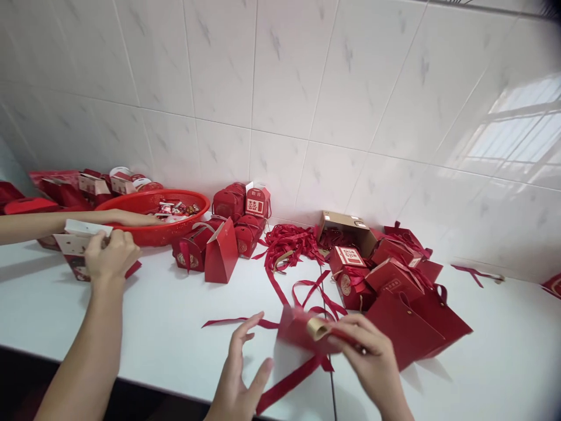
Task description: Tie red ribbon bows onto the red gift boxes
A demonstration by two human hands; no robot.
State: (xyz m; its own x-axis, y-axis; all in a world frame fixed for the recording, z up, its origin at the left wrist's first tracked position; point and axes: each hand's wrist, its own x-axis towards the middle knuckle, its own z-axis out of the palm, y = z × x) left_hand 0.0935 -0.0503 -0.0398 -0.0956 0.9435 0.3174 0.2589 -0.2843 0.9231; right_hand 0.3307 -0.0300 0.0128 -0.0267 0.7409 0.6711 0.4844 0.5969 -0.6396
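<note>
My right hand [370,354] is closed on a small red gift box [293,330] that is blurred by motion. A gold-coloured loop [317,328] stands out by my right fingers; what it belongs to is unclear. My left hand [241,371] is held just left of the box, thumb and fingers apart, with nothing in it. A wide red ribbon [289,383] trails under the box toward the table's front edge. Thinner red ribbon [307,289] lies in loops behind it.
A co-worker's hands [111,254] at the left hold a white-topped box and reach into a red basket [193,219] of sweets. Finished red boxes [230,202], a ribbon pile [293,242], an open cardboard box [344,222] and red bags [412,324] stand along the tiled wall.
</note>
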